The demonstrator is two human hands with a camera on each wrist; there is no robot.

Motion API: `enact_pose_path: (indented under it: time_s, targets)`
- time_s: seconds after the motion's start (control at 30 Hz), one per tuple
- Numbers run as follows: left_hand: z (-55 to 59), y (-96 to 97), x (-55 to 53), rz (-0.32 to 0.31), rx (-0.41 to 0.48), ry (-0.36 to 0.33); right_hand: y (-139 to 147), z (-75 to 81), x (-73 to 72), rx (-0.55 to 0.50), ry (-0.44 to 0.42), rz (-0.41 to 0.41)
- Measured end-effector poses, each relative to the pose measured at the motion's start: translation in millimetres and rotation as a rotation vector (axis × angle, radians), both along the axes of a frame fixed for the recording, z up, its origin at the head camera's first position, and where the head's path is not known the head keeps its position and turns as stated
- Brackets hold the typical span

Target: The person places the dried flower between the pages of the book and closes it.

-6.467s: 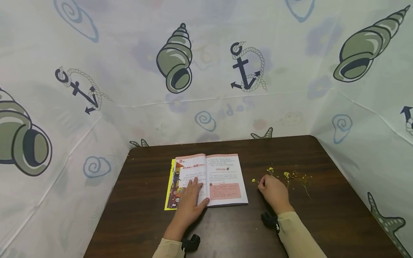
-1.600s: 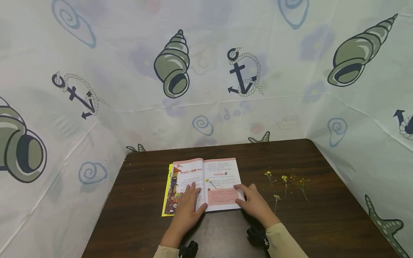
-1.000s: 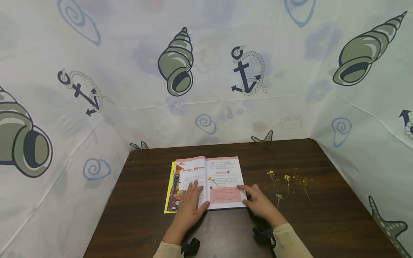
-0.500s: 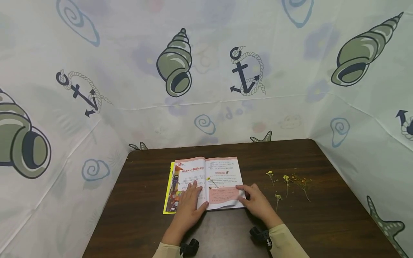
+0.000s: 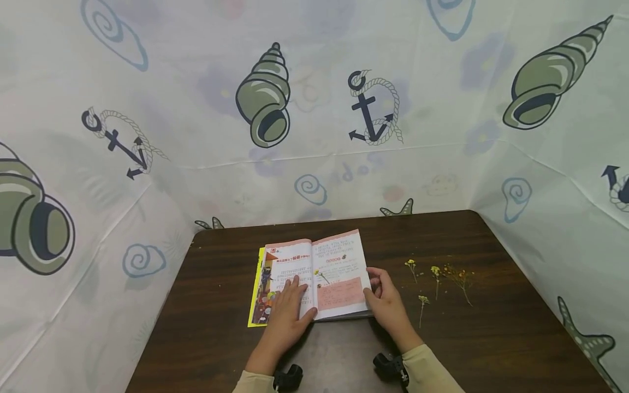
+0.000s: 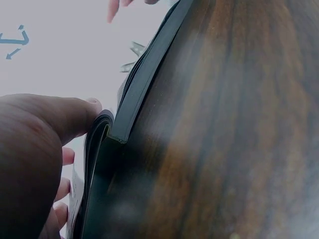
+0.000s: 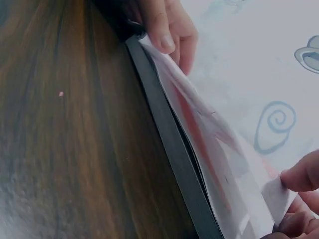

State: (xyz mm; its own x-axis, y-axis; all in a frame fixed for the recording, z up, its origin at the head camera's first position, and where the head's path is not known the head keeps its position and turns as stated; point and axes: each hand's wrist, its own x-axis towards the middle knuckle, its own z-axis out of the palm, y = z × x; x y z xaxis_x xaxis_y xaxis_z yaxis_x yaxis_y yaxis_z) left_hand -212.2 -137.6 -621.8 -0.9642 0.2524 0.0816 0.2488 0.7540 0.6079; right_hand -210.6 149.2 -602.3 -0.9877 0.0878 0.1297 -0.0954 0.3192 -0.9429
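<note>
An open book lies on the table with a yellow-edged cover showing at its left. My left hand rests spread over the left page, its thumb at the spine in the left wrist view. Between thumb and fingers, my right hand pinches the outer edge of the right page. That page is raised off the pages below, with a gap under it in the right wrist view. On it, near the spine, lies a small yellow flower sprig.
Right of the book, several yellow flower sprigs lie on the dark wooden table: a short sprig, a second sprig, a paler sprig and a bushier sprig. A patterned cloth wall stands behind the table.
Earlier my right hand was among the sprigs; one sprig has since appeared on the right page. The right hand has moved to that page's edge and lifted it. The left hand stays put.
</note>
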Motion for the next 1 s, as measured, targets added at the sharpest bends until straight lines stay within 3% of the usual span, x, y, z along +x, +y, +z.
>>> enact_pose_path:
  time_s: [0.3,0.6,0.87,1.0]
  targets:
    - [0.4,-0.9,-0.7,0.004,-0.007,0.009,-8,-1.2,0.6,-0.145,-0.124,-0.09]
    - [0.6,0.4,-1.4,0.023,0.001,-0.014,-11,-0.2,4.4,-0.084,-0.023,-0.138]
    - [0.7,-0.4,-1.1,0.01,-0.01,-0.022,-16,-1.3,8.7,-0.213,-0.156,-0.159]
    - [1.6,-0.4,0.0,0.008,-0.008,-0.017,-17,-3.0,7.9,-0.235,-0.157,-0.152]
